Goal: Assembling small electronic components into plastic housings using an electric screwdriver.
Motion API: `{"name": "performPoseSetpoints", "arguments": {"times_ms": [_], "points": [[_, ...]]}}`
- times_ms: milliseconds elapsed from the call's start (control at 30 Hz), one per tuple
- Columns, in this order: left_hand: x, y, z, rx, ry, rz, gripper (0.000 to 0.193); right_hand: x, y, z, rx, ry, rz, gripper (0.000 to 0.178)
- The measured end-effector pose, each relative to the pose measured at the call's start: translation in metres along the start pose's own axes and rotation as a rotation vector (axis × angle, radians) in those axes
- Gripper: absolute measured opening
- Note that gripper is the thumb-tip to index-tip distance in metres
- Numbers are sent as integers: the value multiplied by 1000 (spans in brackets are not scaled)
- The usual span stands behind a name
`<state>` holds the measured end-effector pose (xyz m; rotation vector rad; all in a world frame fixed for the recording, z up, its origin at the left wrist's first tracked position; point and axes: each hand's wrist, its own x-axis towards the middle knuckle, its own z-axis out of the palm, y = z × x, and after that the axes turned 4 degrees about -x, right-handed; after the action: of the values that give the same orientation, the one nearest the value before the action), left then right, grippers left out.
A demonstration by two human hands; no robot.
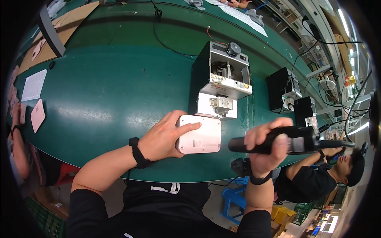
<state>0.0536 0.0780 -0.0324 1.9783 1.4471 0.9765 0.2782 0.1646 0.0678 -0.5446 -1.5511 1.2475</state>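
Note:
My left hand (pixel 164 137) grips a pale pink rounded plastic case (pixel 208 137) by its left side, the thumb lying across its upper face. The case shows a small slotted vent and screw holes near its corners. To the right of it, my right hand (pixel 268 144) is wrapped round a black corded electric screwdriver (pixel 291 139). The tool lies nearly level, its dark nose pointing left at the case with a gap between them. Its bit cannot be made out. Just beyond the case stands a black and silver screw feeder (pixel 220 79).
Two more black machines (pixel 283 89) stand to the right, with cables around them. On the left lie a white sheet (pixel 34 85) and another pink panel (pixel 38 115), near a co-worker's hand (pixel 16 113). Another person (pixel 321 174) is at the right. A blue stool (pixel 233 200) stands below the green table's edge.

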Motion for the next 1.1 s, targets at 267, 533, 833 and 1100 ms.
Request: {"name": "performPoseSetpoints", "arguments": {"times_ms": [267, 533, 833, 1100], "points": [[-2, 3, 1, 4, 4, -33, 82, 66, 5, 14, 78, 127, -137, 30], [-3, -1, 0, -18, -1, -29, 82, 24, -6, 17, 129, 30, -7, 34], [-2, 0, 0, -25, -2, -38, 84, -6, -17, 31, 88, -57, 10, 43], [-3, -2, 4, -28, 5, -32, 87, -17, -4, 33, 75, -74, 53, 44]]}}
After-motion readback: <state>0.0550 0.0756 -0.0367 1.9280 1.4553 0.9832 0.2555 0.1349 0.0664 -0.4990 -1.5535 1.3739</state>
